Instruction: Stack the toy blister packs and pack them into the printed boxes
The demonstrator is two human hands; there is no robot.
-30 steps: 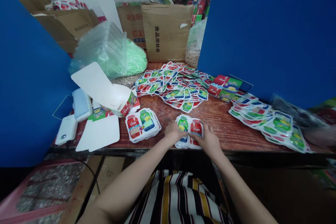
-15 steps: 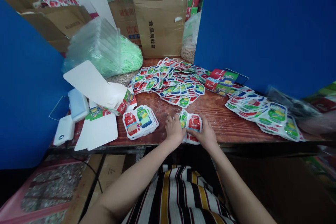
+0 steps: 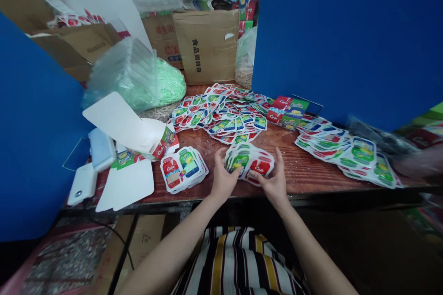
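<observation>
Between my hands is a stack of printed cards (image 3: 249, 166), with green Sprite and red Cola pictures on top and white edges fanned a little. My left hand (image 3: 223, 176) grips its left side, the thumb lying on the green picture. On the right side my right hand (image 3: 274, 179) holds it the same way, thumb on the red picture. A second, neater card stack (image 3: 183, 169) lies to the left of my left hand. Behind my hands spreads a loose heap of similar cards (image 3: 221, 113).
Overlapping cards (image 3: 342, 147) lie along the table's right side, near a Cola and Sprite box (image 3: 288, 111). At left are white card sheets (image 3: 133, 184), a white device (image 3: 83, 184) with a cable, and a bag of green shred (image 3: 169, 83). A cardboard box (image 3: 207, 48) and blue panels (image 3: 346, 41) stand behind.
My hands have spread slightly apart and now grip the card stack from both sides. My left hand no longer covers the green picture, and the stack looks thicker and fanned. The view has tilted slightly.
</observation>
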